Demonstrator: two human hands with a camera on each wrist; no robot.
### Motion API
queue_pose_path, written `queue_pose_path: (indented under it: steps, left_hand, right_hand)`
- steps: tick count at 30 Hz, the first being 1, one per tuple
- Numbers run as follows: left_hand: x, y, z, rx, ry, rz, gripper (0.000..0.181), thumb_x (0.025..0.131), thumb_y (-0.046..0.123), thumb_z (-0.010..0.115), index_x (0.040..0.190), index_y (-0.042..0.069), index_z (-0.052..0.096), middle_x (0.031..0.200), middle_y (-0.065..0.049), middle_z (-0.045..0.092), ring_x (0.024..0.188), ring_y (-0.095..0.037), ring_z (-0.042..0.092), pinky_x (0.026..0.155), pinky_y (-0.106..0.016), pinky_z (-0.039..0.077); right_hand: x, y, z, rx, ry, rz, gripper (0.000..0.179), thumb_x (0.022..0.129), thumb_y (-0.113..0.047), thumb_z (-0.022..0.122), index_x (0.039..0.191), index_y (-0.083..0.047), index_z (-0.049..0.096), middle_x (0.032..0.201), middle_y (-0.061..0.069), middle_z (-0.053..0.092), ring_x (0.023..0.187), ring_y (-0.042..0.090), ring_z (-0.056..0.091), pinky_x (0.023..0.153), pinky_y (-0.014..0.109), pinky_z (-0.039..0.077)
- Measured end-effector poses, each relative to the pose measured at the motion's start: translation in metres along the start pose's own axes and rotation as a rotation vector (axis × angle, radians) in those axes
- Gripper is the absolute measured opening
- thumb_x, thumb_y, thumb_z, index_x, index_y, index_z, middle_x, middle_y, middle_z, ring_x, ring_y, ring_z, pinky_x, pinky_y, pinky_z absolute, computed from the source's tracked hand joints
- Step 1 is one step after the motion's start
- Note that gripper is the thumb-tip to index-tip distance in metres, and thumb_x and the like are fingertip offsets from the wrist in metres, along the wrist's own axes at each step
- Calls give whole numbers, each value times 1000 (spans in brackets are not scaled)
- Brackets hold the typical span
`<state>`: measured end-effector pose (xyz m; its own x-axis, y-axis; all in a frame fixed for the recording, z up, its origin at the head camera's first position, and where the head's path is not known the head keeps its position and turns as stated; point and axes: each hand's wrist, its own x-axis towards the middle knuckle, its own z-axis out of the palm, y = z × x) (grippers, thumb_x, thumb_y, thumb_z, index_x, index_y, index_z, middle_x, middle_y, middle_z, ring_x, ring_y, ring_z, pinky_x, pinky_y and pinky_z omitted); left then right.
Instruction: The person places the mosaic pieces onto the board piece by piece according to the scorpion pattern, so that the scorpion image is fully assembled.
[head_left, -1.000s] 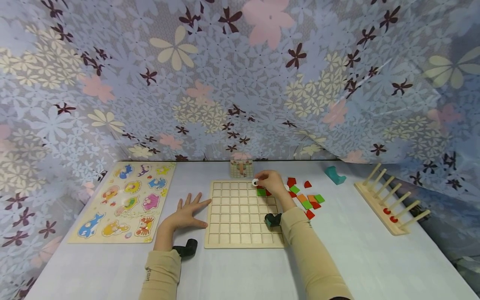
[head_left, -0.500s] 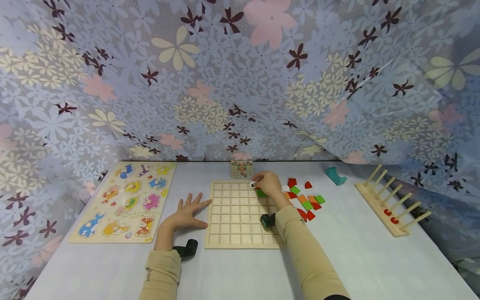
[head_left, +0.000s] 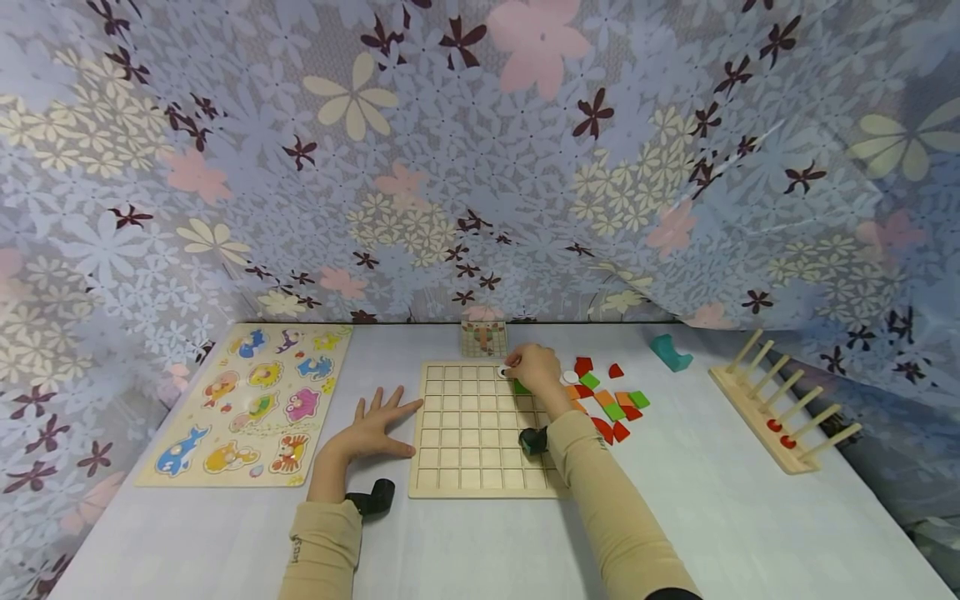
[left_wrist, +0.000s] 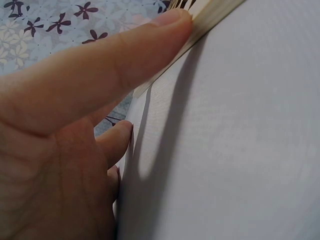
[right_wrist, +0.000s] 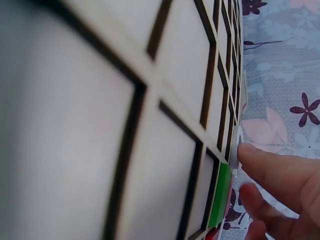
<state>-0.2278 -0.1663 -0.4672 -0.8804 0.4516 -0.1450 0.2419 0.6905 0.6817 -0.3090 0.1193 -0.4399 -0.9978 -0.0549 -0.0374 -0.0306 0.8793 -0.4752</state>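
A square wooden grid board (head_left: 450, 433) lies mid-table. My right hand (head_left: 537, 369) is at its far edge, fingers bent and fingertips on a white disc (head_left: 502, 372) with a dark dot, in the top row. In the right wrist view a fingertip touches the disc (right_wrist: 235, 150) on its near side; other fingers (right_wrist: 257, 202) curl below. A green piece (right_wrist: 221, 195) sits in the grid close by, partly under the hand. My left hand (head_left: 372, 429) lies spread at the board's left edge; its thumb (left_wrist: 165, 37) touches that edge.
Red, green, orange and white pieces (head_left: 606, 400) lie scattered right of the board. A pattern card (head_left: 483, 339) stands behind it. An animal puzzle (head_left: 247, 408) lies left; a peg rack (head_left: 765, 421) with red beads and a teal block (head_left: 670, 352) are right.
My right hand has moved slightly left and down onto the grid with the white disc, which now lies in the top row. The left hand has stayed in place.
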Motion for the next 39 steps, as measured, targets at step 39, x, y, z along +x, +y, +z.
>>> queue_pose_path:
  steps: [39]
  left_hand:
    - [3,-2,2,6,-1,-7,83,71,29,77,142,11,38,152,-22,7,137,-45,-12,105,-60,-16]
  right_hand:
    - [-11,33,-11,397,-25,32,29,86,-11,62,114,-5,64,99,14,62,82,23,56,65,31,47]
